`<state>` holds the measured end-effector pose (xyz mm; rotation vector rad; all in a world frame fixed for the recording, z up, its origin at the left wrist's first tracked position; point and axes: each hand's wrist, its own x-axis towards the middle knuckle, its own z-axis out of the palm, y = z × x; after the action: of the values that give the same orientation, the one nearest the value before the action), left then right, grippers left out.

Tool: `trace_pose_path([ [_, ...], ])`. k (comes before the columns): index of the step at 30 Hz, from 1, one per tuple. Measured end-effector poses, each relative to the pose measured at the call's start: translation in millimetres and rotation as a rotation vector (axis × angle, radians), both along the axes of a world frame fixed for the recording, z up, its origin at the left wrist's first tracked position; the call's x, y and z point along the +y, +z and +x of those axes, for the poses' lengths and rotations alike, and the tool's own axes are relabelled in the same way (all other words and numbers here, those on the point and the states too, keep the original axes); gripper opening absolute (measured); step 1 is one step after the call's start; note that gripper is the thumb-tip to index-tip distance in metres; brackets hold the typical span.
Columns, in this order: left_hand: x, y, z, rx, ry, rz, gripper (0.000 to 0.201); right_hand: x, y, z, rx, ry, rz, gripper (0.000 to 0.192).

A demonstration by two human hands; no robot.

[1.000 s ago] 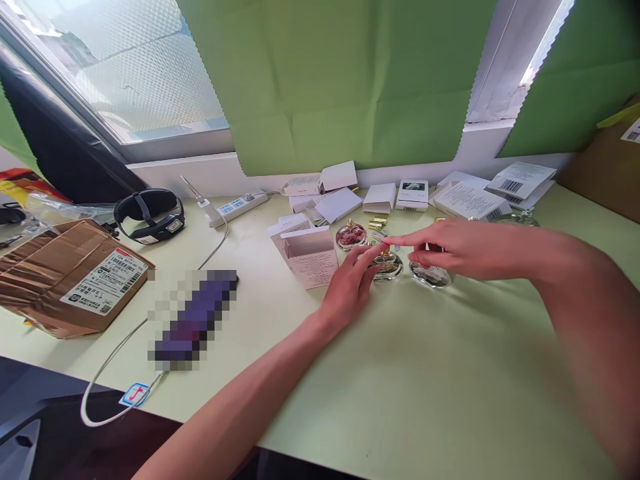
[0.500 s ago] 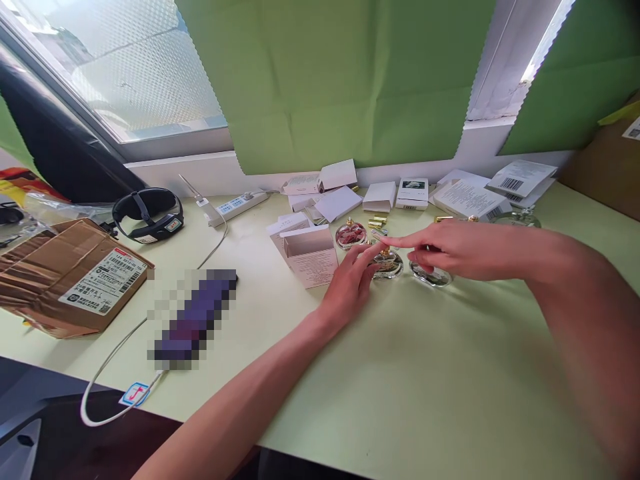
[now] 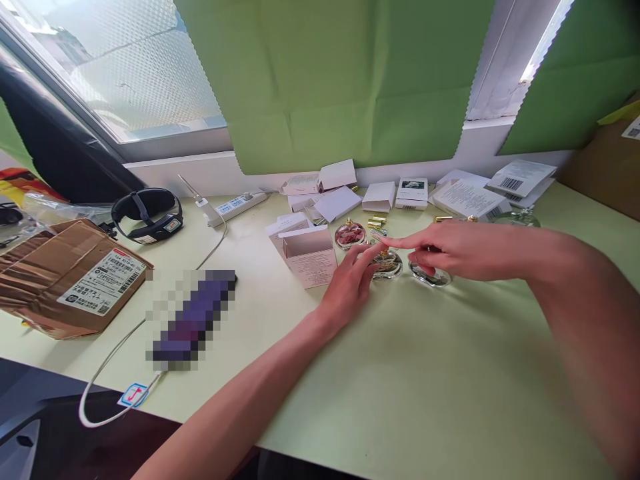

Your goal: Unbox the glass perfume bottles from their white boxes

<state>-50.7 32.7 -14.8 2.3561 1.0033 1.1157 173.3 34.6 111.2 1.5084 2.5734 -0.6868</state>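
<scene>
A round, clear glass perfume bottle with a gold neck stands between my hands. My left hand has its fingers closed around the bottle's left side and neck. From the right, my right hand stretches its index finger to the bottle's top, where it meets my left fingertips; its other fingers are curled and grip nothing I can see. Below those fingers is a second clear bottle, partly hidden. Behind my left hand sits a bottle with pinkish contents. Several gold caps lie behind the bottles.
An opened white carton stands left of my hands. More white boxes and flattened cartons line the windowsill. Further left are a pixelated phone on a white cable, a power strip, a black headset and a brown parcel.
</scene>
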Motion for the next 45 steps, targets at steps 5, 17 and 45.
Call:
trace_pose_path([
  [5, 0, 0.0, 0, -0.001, -0.018, -0.001, 0.048, 3, -1.1, 3, 0.035, 0.025, -0.051, 0.054],
  [17, 0, -0.2, 1, -0.005, -0.009, -0.032, 0.042, -1, 0.5, 2, 0.005, 0.002, -0.051, 0.057],
  [45, -7, -0.5, 4, 0.047, 0.104, -0.074, 0.046, -16, 23.6, 25, 0.038, -0.176, 0.123, 0.053],
])
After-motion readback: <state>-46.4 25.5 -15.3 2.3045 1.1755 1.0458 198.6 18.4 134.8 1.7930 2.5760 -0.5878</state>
